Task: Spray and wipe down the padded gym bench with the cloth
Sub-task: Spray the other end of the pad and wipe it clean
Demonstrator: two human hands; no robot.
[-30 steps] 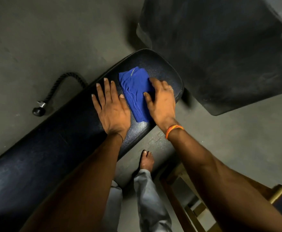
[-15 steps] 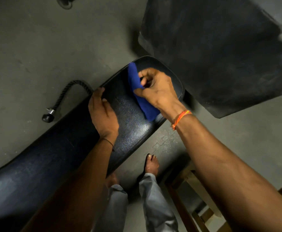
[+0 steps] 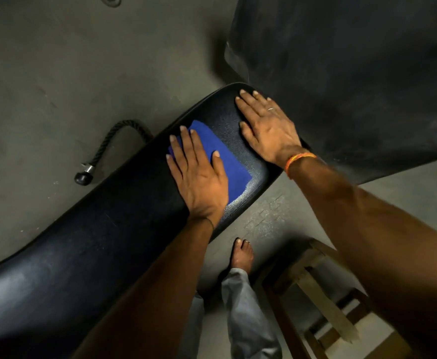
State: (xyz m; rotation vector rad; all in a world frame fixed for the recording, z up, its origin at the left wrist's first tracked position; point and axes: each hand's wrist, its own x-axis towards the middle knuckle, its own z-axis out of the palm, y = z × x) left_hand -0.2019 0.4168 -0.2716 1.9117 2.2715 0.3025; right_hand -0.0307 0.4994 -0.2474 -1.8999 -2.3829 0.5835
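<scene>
left hand [image 3: 199,174] lay flat on the blue cloth [image 3: 229,156], palm down, fingers straight and a bit spread. its grip was apart, nothing pinched, just pressing the cloth onto the bench [image 3: 82,242]. probably flat like that so the whole palm could push the cloth against the padding for a wipe stroke. the cloth sat spread on the padded top near the rounded far end, partly under the palm, its right part showing.

right hand [image 3: 266,125] lay flat on bare padding at the very end of the bench, just beside the cloth and apart from it as far as i could tell. grip apart, holding nothing. it looked like a brace for the person's weight while the other hand worked. ring [image 3: 270,109] on one finger, orange wristband [image 3: 299,160] on that wrist.

the padding by the cloth looked speckled, maybe spray, could not tell. no spray bottle in sight. judged: wiping step, far end in hand, long stretch of bench likely left to do.

around: black rope handle [image 3: 100,151] on the floor [image 3: 43,60] beyond the bench, dark mat [image 3: 354,73] by the bench end, wooden stool [image 3: 316,294] and a bare foot [image 3: 242,255] below. no brand, label or writing readable anywhere.
</scene>
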